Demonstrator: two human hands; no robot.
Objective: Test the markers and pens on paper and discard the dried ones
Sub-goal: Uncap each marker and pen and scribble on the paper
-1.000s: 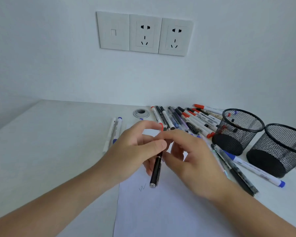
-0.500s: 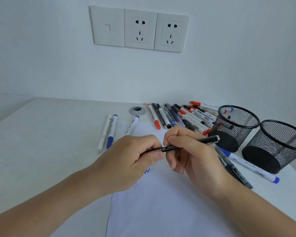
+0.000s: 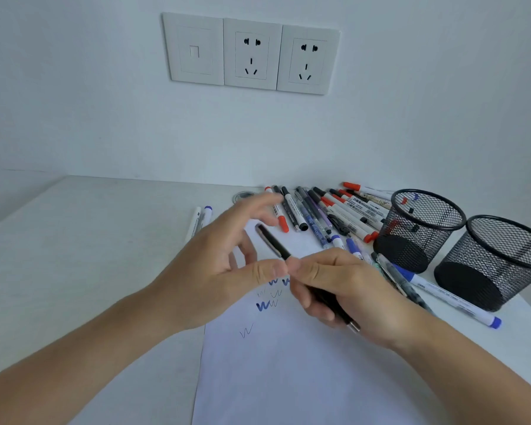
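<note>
Our right hand wraps its fingers round the slim black pen with silver ends over the white paper sheet, one end aimed at eleven o'clock, while our left hand spreads open at its nine o'clock, seemingly ready to uncap it for testing.
</note>
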